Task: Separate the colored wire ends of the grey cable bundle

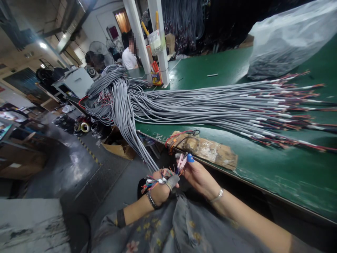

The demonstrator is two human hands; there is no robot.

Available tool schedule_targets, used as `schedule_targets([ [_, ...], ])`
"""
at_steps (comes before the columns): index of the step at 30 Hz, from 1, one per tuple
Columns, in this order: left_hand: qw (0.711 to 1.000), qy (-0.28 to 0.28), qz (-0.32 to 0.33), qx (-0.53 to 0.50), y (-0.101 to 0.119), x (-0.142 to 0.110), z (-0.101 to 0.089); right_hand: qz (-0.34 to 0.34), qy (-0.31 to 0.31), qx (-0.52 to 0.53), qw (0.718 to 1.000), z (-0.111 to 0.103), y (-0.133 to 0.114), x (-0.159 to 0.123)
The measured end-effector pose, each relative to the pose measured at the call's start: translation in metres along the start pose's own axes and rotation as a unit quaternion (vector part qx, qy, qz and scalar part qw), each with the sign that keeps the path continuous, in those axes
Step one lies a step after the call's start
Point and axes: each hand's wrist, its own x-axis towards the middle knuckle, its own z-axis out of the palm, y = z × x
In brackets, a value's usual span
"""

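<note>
My left hand (161, 189) is closed around the stripped ends of several grey cables, and their thin coloured wires (151, 183) fan out from the fist. A grey cover sits on its thumb. Close by on the right, my right hand (197, 175) pinches a small pale pink clip-like piece (181, 162) between thumb and fingers; its exact kind is unclear. The right thumb wears a blue cover. Orange and dark wires (179, 172) run between the pink piece and the left hand. The held cables hang down from a large grey cable bundle (122, 100) on the table.
The green table (286, 179) carries the long cable bundle, with white-banded wire ends (279, 105) at right. A taped cardboard block (207, 149) lies at the near edge. Behind are a plastic bag (284, 45), white posts (160, 42) and a person (130, 58). An open box (118, 144) stands below.
</note>
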Motion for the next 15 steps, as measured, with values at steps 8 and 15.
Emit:
schedule_targets([
  [8, 0.999, 0.019, 0.025, 0.030, -0.0009, 0.0043, 0.0015, -0.002, -0.013, 0.008, 1.000, 0.0034, -0.0028, -0.0013],
  [15, 0.999, 0.030, 0.029, 0.030, -0.0036, 0.0040, 0.0036, -0.001, -0.015, 0.016, 1.000, 0.0045, -0.0019, -0.0014],
])
